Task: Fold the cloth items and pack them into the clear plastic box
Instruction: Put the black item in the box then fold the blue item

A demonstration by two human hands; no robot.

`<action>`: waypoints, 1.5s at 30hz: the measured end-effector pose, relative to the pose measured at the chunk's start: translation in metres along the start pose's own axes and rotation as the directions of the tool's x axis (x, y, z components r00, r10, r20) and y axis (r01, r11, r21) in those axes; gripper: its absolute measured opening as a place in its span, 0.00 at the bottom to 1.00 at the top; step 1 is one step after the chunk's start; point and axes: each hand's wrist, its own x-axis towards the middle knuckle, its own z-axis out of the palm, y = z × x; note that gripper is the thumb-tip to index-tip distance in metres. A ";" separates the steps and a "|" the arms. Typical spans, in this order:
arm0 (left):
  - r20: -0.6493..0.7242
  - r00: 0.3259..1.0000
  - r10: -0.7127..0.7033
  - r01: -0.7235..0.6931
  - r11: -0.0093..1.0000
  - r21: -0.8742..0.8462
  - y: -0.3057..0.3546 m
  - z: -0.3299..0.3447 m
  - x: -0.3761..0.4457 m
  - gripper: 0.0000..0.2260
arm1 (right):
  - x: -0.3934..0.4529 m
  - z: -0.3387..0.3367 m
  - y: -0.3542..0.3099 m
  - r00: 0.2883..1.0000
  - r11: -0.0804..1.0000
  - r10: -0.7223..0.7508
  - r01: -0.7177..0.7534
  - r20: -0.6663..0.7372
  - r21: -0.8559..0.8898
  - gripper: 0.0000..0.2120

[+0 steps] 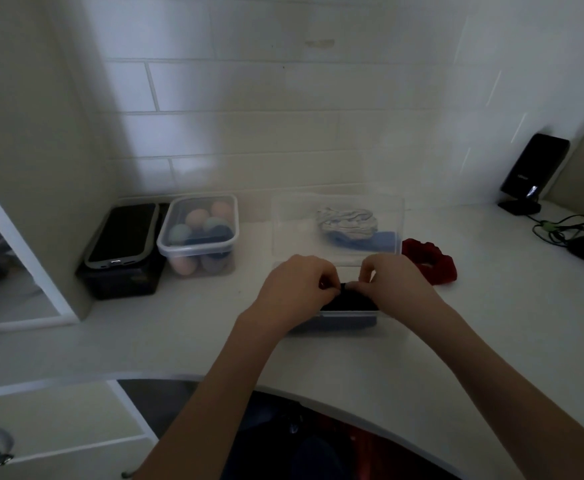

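Far to the left of the fingers, a phone point(121, 233) lies face up on a black box point(121, 278) against the wall, and just right of it stands a lidded tub point(199, 233) of pastel sponges, still well left of the hands. The left hand point(294, 289) is curled, its fingers point(328, 287) pinching the top edge of a dark cloth point(349, 301), and the right hand point(399, 284) meets it almost knuckle to knuckle, its fingers point(356, 285) pinching the same edge from the other side. The cloth hangs just below the fingers, and right under it lies a blue cloth point(339, 322) on the white tabletop point(186, 341); how far the dark cloth is folded cannot be told, since both hands hide most of it. Directly behind the fingers stands the clear box point(335, 202), its near wall just beyond the knuckles, so the hands work between it and the tabletop's front edge. Inside it, toward its right side, a striped cloth point(347, 220) rests bunched on top of a folded blue piece point(380, 241). Just right of the right hand, touching or nearly touching the box's right corner, lies a red scrunchie point(429, 259). Well to the right, by the wall, a black device point(533, 171) stands tilted on a stand, with cables point(560, 228) trailing in front of it.
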 end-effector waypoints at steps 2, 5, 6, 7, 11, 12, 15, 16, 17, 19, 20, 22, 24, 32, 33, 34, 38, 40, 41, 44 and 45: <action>0.027 1.000 0.011 -0.012 1.000 0.009 0.000 -0.001 0.000 0.06 | 0.000 -0.003 0.001 0.998 1.000 -0.008 0.008 0.059 -0.003 0.15; 0.068 0.998 0.016 -0.018 0.999 0.027 -0.001 -0.003 0.000 0.08 | -0.002 -0.016 0.007 0.981 0.994 -0.089 0.078 0.170 0.071 0.12; 0.084 0.996 0.016 -0.019 0.999 0.034 -0.001 -0.004 0.001 0.08 | -0.003 -0.020 0.009 0.969 0.987 -0.139 0.119 0.202 0.108 0.12; 0.099 0.995 0.016 -0.020 0.999 0.042 -0.001 -0.004 0.001 0.09 | -0.004 -0.022 0.010 0.953 0.978 -0.190 0.161 0.235 0.136 0.12; 0.124 0.992 0.019 -0.028 0.997 0.073 0.000 -0.006 0.001 0.09 | -0.004 -0.025 0.012 0.900 0.963 -0.264 0.227 0.346 0.145 0.14; 0.125 0.992 0.019 -0.028 0.997 0.070 0.000 -0.006 0.000 0.09 | -0.004 -0.025 0.012 0.891 0.963 -0.267 0.234 0.367 0.135 0.15; 0.137 0.990 0.020 -0.027 0.998 0.052 0.000 -0.006 -0.001 0.09 | -0.005 -0.027 0.011 0.861 0.958 -0.279 0.283 0.425 0.056 0.17; 0.141 0.990 0.017 -0.025 0.998 0.056 0.000 -0.006 -0.001 0.09 | -0.005 -0.026 0.010 0.857 0.959 -0.267 0.282 0.440 0.033 0.17; 0.144 0.989 0.012 -0.022 0.997 0.067 0.001 -0.006 0.000 0.09 | -0.004 -0.024 0.009 0.856 0.963 -0.247 0.271 0.454 0.014 0.17; 0.148 0.989 0.005 -0.020 0.994 0.103 0.002 -0.006 -0.001 0.10 | 0.000 -0.020 0.006 0.863 0.965 -0.210 0.258 0.460 -0.044 0.17; 0.148 0.989 0.002 -0.020 0.992 0.121 0.003 -0.005 -0.001 0.10 | 0.000 -0.020 0.003 0.868 0.961 -0.195 0.262 0.456 -0.089 0.17; 0.148 0.989 -0.004 -0.018 0.989 0.148 0.004 -0.005 -0.002 0.11 | -0.002 -0.023 -0.003 0.880 0.943 -0.164 0.272 0.447 -0.191 0.17; 0.146 0.989 -0.011 -0.013 0.986 0.163 0.005 -0.005 -0.002 0.12 | -0.003 -0.026 -0.009 0.883 0.918 -0.152 0.292 0.444 -0.267 0.19; 0.141 0.990 -0.019 -0.011 0.978 0.206 0.006 -0.005 -0.003 0.17 | 0.000 -0.026 -0.001 0.837 0.962 -0.174 0.257 0.518 -0.093 0.19; 0.143 0.990 -0.017 -0.012 0.979 0.203 0.005 -0.005 -0.003 0.17 | 0.000 -0.031 0.004 0.845 0.979 -0.186 0.204 0.502 0.020 0.18; 0.144 0.989 -0.016 -0.013 0.980 0.196 0.005 -0.005 -0.003 0.18 | -0.002 -0.036 0.009 0.878 0.977 -0.206 0.156 0.433 0.148 0.16; 0.112 0.993 -0.021 0.003 0.988 0.157 0.005 -0.004 -0.004 0.19 | 0.007 -0.049 0.038 0.963 0.878 -0.065 0.179 -0.260 0.443 0.05; 0.081 0.996 -0.028 0.016 0.990 0.141 0.004 -0.003 -0.005 0.19 | 0.020 -0.047 0.057 0.869 0.856 0.090 0.182 -0.486 0.484 0.06; 0.060 0.998 -0.028 0.021 0.992 0.121 0.003 -0.001 -0.005 0.19 | 0.027 -0.042 0.066 0.842 0.876 0.126 0.153 -0.525 0.457 0.07; -0.027 1.000 -0.001 0.002 0.999 0.037 -0.001 0.001 -0.003 0.18 | 0.046 -0.014 0.083 0.902 0.947 0.074 0.070 -0.425 0.315 0.13; -0.065 0.998 0.006 -0.005 1.000 0.010 -0.003 0.001 -0.002 0.17 | 0.051 -0.004 0.085 0.939 0.957 0.062 0.040 -0.338 0.287 0.15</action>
